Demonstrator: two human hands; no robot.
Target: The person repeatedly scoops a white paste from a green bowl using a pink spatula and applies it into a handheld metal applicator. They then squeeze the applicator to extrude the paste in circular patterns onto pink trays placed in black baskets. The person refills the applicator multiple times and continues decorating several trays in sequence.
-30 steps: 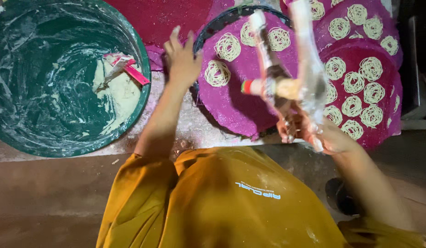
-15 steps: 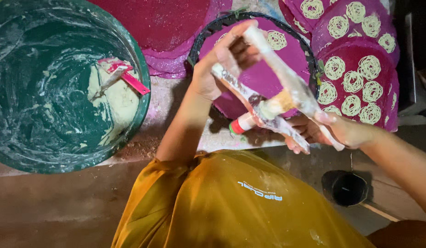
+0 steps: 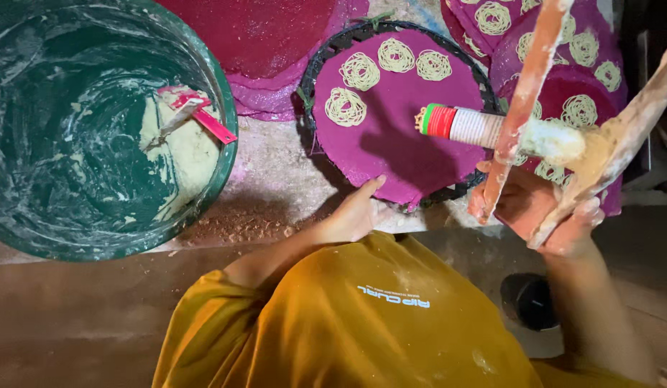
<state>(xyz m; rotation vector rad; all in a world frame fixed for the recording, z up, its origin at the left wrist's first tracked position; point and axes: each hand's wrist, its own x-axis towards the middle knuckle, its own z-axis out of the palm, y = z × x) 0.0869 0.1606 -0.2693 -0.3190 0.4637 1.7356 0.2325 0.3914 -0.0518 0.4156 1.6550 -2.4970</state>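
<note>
Two hands are at work below me, and I take them from nearest outward. Closest to me, above the yellow shirt, my right hand is clenched around the two long wooden handles of a dough press, which rise away from me toward the upper right, dusted with flour. The press barrel lies crosswise between those handles, its long axis roughly level, its red and green ringed nozzle end pointing left over the mat. My left hand grasps nothing; its fingers lie loose with the fingertips touching the near rim of the round purple mat, which sits in a dark woven tray. So the mat lies just beyond both hands, the left one touching it, the right one holding the press above its right edge. On the mat's far half sit four coils of noodle, apart from each other; the near half is bare. Farther right, more purple mats carry many coils. Off to my left stands a green tub smeared with pale dough, a red scraper resting inside.
</note>
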